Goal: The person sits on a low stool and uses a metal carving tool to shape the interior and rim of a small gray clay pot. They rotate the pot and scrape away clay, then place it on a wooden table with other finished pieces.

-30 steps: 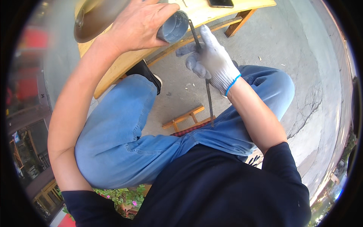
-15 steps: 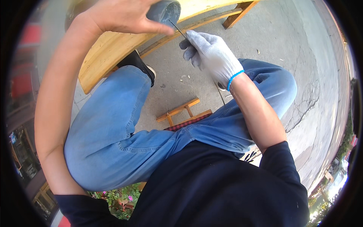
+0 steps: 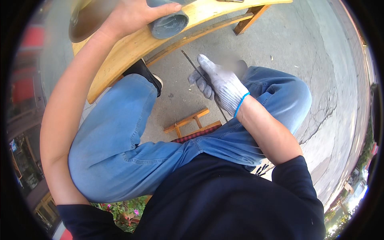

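My bare left hand (image 3: 127,19) grips a dark grey, hollow cylinder (image 3: 170,27), its thumb stretched over the top. The cylinder lies on its side at the near edge of a yellow wooden bench (image 3: 120,50), with its open end toward me and to the right; whitish smears show inside. In a white knitted glove with a blue cuff, my right hand (image 3: 220,83) is closed around a thin dark metal rod (image 3: 191,60). The rod's tip points up and left, apart from the cylinder. Its lower end runs down toward my thigh.
A brown rounded object (image 3: 85,23), partly blurred, stands at the bench's left end. A dark flat item (image 3: 231,1) is cut off at the top edge. Between my knees is a small wooden stool (image 3: 188,122) with red checked fabric. Cracked concrete (image 3: 288,44) surrounds it.
My right hand has drawn down and back, taking the rod's tip away from the cylinder's mouth. My left hand has shifted, and its thumb now lies over the cylinder.
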A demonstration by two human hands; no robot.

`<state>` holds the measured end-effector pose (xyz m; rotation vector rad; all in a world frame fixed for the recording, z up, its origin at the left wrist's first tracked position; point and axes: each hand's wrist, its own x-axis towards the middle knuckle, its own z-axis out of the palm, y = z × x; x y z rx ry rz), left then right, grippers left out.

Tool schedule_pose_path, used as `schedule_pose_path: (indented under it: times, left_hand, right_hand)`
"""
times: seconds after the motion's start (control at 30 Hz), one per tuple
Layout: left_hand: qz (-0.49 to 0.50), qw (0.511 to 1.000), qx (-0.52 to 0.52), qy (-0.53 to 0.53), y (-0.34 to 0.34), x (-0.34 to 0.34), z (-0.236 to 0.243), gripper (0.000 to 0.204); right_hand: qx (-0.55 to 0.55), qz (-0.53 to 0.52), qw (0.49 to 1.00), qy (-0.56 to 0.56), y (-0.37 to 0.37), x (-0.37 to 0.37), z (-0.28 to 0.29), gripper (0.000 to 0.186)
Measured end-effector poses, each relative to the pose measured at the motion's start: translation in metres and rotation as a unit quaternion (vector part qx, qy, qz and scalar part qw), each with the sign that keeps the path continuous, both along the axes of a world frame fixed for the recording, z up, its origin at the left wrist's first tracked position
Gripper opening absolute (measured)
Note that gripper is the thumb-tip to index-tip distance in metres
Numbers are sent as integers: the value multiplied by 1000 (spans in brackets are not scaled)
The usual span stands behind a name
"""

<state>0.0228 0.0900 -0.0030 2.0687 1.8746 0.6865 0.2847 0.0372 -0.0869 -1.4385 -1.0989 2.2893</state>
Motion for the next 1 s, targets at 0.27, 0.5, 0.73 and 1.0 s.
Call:
schedule_pose_path:
  times: [0.27,0.5,0.73,1.0]
  left_hand:
    - [-33,981,-179,69,24,11,10,99]
    - [-189,970,-63,139,45,17,5,105]
    - [-26,976,-182,119,44,17,13,96]
    - [48,980,-191,35,33,10,13,83]
  right_hand:
    - [22,-8,999,-24,-24,13,-27,63]
    - [-59,-25,986,156,21,27,24,61]
    - [-168,-12,980,111,-2,22,-8,65]
    - [-74,-66,985,138,-53,18,-28,36]
